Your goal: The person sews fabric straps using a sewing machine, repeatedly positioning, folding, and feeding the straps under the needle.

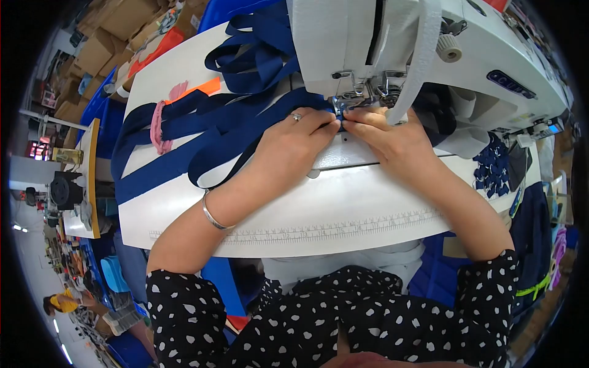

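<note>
At the needle area of a white sewing machine (pixel 334 43), my two hands meet fingertip to fingertip. My left hand (pixel 297 138) lies on the end of a navy fabric strap (pixel 245 138), its fingers pressed together beside the presser foot (pixel 348 101). Opposite it, my right hand (pixel 392 132) pinches a small dark blue piece just in front of the foot; the fingers hide most of it. The strap runs left across the table in long loops and piles up behind (pixel 261 58).
Pink cord (pixel 159 129) and an orange strip (pixel 208 87) lie among the strap loops. Small navy pieces with metal parts (pixel 492 165) sit at the table's right. A printed ruler (pixel 319 232) runs along the front edge. Cardboard boxes (pixel 101 52) stand beyond, and a person (pixel 64 302) is far left.
</note>
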A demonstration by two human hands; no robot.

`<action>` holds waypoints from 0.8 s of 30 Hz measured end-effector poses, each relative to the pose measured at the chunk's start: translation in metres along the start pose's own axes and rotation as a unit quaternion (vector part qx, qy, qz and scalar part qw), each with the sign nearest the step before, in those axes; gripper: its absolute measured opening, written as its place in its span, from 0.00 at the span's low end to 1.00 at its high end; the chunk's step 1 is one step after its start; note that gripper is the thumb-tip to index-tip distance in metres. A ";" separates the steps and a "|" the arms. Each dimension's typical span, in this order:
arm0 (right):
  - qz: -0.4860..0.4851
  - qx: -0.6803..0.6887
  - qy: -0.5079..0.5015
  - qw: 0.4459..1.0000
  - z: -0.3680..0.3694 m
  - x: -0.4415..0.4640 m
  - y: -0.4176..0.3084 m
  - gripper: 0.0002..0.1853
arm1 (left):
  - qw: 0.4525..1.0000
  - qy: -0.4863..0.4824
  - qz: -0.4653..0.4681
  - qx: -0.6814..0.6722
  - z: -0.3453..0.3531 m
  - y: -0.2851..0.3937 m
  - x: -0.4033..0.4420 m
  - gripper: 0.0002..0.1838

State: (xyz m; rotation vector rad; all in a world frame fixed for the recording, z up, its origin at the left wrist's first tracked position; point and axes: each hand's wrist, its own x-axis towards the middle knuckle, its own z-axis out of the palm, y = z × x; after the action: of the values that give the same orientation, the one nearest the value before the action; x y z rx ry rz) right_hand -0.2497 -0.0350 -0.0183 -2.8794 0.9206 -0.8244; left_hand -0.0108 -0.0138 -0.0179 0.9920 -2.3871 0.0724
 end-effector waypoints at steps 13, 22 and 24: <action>-0.019 -0.024 -0.004 1.000 -0.021 -0.011 -0.006 0.18 | 1.000 -0.027 -0.013 0.008 0.001 0.001 -0.002 0.15; 0.262 -0.159 0.101 0.946 -0.125 -0.113 -0.004 0.08 | 0.999 -0.033 -0.025 -0.015 -0.009 0.007 0.002 0.21; 0.306 -0.190 0.102 0.927 -0.129 -0.134 0.005 0.09 | 0.999 -0.034 -0.026 -0.028 -0.008 0.005 0.002 0.21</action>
State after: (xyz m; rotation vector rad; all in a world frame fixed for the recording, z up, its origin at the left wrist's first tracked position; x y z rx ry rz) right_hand -0.4075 0.0519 0.0277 -2.5075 2.0582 -0.9572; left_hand -0.0120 -0.0092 -0.0093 1.0452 -2.4091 -0.0466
